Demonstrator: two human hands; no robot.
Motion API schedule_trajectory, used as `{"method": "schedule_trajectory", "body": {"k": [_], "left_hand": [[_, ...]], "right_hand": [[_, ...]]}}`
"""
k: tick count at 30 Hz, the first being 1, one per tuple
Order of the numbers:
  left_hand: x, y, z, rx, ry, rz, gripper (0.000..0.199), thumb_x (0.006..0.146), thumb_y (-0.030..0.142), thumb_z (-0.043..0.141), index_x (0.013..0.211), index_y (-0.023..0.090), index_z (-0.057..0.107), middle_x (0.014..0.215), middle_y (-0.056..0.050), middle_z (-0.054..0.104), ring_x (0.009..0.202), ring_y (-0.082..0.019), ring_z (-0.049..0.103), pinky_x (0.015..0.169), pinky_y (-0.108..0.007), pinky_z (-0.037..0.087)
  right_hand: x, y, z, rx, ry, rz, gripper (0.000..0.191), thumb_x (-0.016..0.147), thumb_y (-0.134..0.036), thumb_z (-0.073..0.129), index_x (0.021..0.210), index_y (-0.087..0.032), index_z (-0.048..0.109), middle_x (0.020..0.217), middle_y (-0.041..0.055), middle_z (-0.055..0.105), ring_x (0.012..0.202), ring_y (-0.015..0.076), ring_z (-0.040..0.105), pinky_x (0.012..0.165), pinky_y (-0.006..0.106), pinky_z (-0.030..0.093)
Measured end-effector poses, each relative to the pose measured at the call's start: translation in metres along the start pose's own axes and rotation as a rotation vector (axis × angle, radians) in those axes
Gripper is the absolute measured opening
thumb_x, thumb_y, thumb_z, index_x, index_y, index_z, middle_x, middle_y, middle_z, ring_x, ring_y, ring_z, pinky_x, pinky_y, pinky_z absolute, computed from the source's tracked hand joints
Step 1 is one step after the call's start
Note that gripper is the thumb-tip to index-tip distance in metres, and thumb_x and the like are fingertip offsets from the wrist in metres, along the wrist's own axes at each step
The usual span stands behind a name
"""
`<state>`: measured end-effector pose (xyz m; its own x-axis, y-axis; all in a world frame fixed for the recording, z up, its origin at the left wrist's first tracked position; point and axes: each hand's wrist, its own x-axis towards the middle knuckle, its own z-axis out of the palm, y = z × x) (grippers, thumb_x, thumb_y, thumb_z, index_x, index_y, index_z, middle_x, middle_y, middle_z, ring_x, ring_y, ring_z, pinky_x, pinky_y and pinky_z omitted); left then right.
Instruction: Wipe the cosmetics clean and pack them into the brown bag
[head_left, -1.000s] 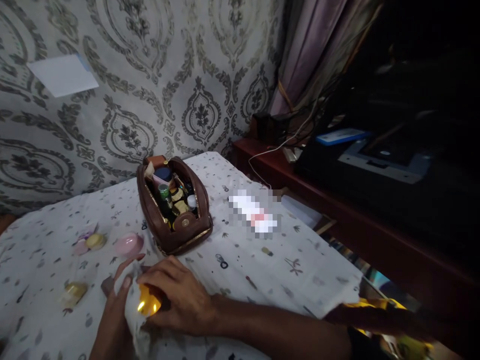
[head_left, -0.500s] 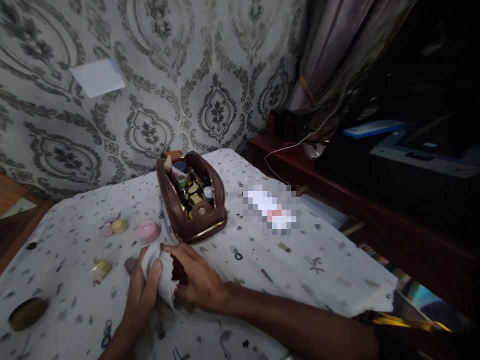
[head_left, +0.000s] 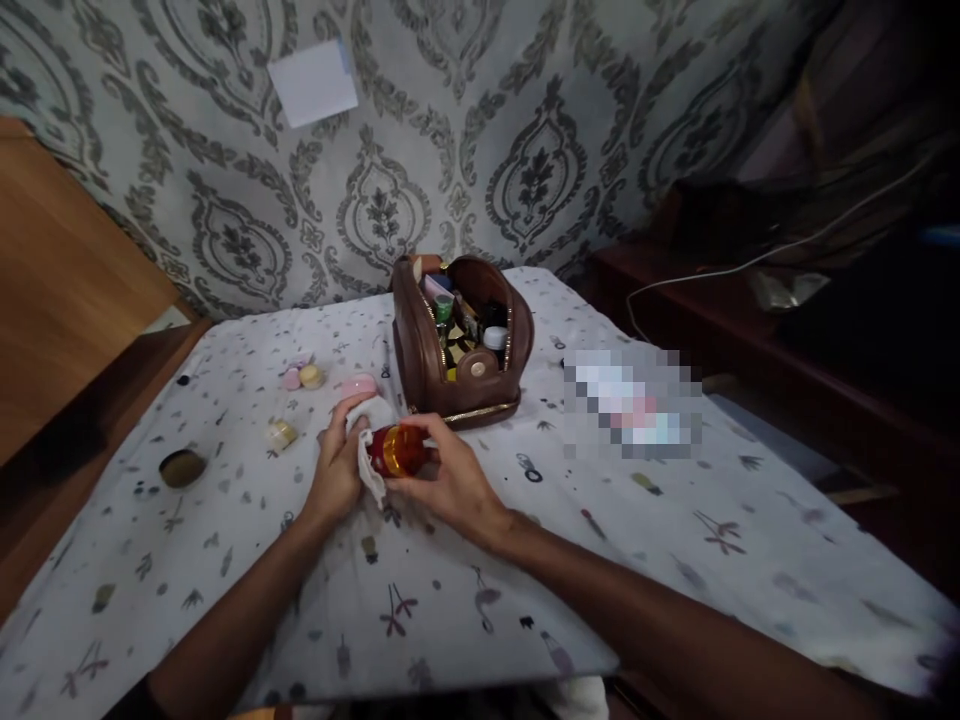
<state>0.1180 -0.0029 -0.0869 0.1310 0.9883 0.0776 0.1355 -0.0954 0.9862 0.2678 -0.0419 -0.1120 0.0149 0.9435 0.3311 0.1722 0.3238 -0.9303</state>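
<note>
Between my hands is a small glossy red-and-amber bottle [head_left: 401,450] with a gold-coloured band, held on its side above the table. My right hand [head_left: 461,485] grips its amber end with thumb and fingers. My left hand [head_left: 336,470] is closed on a white cloth [head_left: 373,478] that covers the bottle's other end. Just beyond my hands, a brown zip bag [head_left: 420,350] stands open, with several small bottles and containers inside. Near my left fingers lies a pink rounded object [head_left: 360,385], partly hidden.
To the left on the patterned tablecloth [head_left: 435,620] lie a small pink-and-yellow group [head_left: 304,375], a yellowish clear item [head_left: 280,435] and a dark round object [head_left: 181,468]. A blurred-out item [head_left: 634,405] lies right. A dark red ledge [head_left: 675,320] with a white cable borders the table.
The view has swung right, so everything appears further left-to-right shifted. The bottle has come out from behind my right hand, its amber end now showing; the cloth stays in my left hand.
</note>
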Motion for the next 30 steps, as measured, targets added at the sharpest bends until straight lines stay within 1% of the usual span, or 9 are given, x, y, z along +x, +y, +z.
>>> {"method": "schedule_trajectory", "body": {"k": [3,5,8,12,16,19,21,27,30], "left_hand": [[-0.004,0.004,0.003,-0.080,-0.110,0.025,0.045,0.090,0.050,0.054,0.124,0.021,0.054,0.083,0.000,0.065,0.068,-0.015,0.060,0.062,-0.024,0.049],[-0.007,0.007,0.004,-0.006,-0.103,0.094,0.043,0.092,0.050,0.051,0.121,0.020,0.058,0.105,-0.006,0.067,0.089,-0.020,0.064,0.073,-0.026,0.052],[-0.010,0.009,0.004,0.151,-0.081,0.185,0.047,0.095,0.053,0.042,0.121,0.018,0.059,0.131,-0.009,0.060,0.114,-0.024,0.059,0.088,-0.028,0.051],[-0.013,0.003,0.002,0.310,-0.133,0.341,0.043,0.100,0.045,0.035,0.131,0.020,0.053,0.136,-0.009,0.057,0.127,-0.023,0.053,0.107,-0.034,0.041],[-0.013,-0.005,0.001,0.487,-0.170,0.578,0.042,0.100,0.034,0.040,0.140,0.021,0.042,0.139,-0.012,0.052,0.131,-0.025,0.048,0.110,-0.042,0.038],[-0.011,-0.008,0.000,0.549,-0.198,0.699,0.057,0.095,0.030,0.052,0.147,0.023,0.032,0.143,-0.014,0.046,0.134,-0.028,0.044,0.111,-0.047,0.037],[-0.010,-0.008,-0.002,0.546,-0.220,0.696,0.066,0.092,0.029,0.056,0.150,0.024,0.027,0.145,-0.015,0.043,0.136,-0.030,0.042,0.113,-0.049,0.036],[-0.008,0.000,-0.015,0.419,-0.348,0.487,0.068,0.093,0.029,0.050,0.155,0.026,0.022,0.161,-0.010,0.027,0.147,-0.032,0.028,0.118,-0.047,0.030],[-0.008,0.006,-0.017,0.397,-0.363,0.360,0.064,0.093,0.026,0.047,0.153,0.027,0.027,0.160,-0.008,0.032,0.135,-0.030,0.046,0.108,-0.042,0.044]], "right_hand": [[-0.001,-0.004,-0.001,-0.027,0.078,0.071,0.051,0.068,-0.029,0.080,0.109,-0.020,0.053,0.100,0.0020,0.065,0.089,0.0182,0.063,0.080,0.032,0.052],[-0.001,-0.007,-0.002,-0.052,0.104,0.078,0.050,0.068,-0.031,0.080,0.108,-0.020,0.051,0.096,0.0019,0.065,0.086,0.0185,0.063,0.077,0.032,0.052],[-0.002,-0.011,-0.004,-0.080,0.103,0.037,0.054,0.069,-0.028,0.079,0.114,-0.019,0.051,0.100,0.0031,0.064,0.089,0.0191,0.064,0.080,0.033,0.052],[-0.004,-0.012,-0.004,-0.193,0.065,-0.065,0.054,0.070,-0.017,0.073,0.121,-0.020,0.054,0.112,0.0062,0.062,0.102,0.0213,0.061,0.091,0.037,0.050],[-0.004,-0.005,-0.002,-0.193,0.047,-0.058,0.047,0.075,-0.016,0.067,0.121,-0.020,0.058,0.110,0.0071,0.062,0.101,0.0220,0.060,0.090,0.037,0.050],[-0.002,0.004,-0.002,-0.133,0.052,-0.042,0.054,0.074,-0.014,0.067,0.126,-0.021,0.057,0.110,0.0075,0.062,0.101,0.0226,0.061,0.091,0.039,0.050],[0.000,0.009,-0.003,-0.106,0.040,-0.038,0.061,0.072,-0.012,0.067,0.131,-0.022,0.055,0.111,0.0078,0.061,0.101,0.0231,0.060,0.092,0.041,0.051],[0.002,0.015,-0.002,0.028,0.001,-0.052,0.067,0.073,-0.010,0.065,0.137,-0.024,0.053,0.121,0.0074,0.061,0.107,0.0218,0.060,0.096,0.039,0.050],[0.003,0.014,-0.003,0.089,0.006,-0.009,0.064,0.072,-0.015,0.071,0.134,-0.023,0.055,0.126,0.0072,0.061,0.110,0.0218,0.060,0.097,0.038,0.050]]}}
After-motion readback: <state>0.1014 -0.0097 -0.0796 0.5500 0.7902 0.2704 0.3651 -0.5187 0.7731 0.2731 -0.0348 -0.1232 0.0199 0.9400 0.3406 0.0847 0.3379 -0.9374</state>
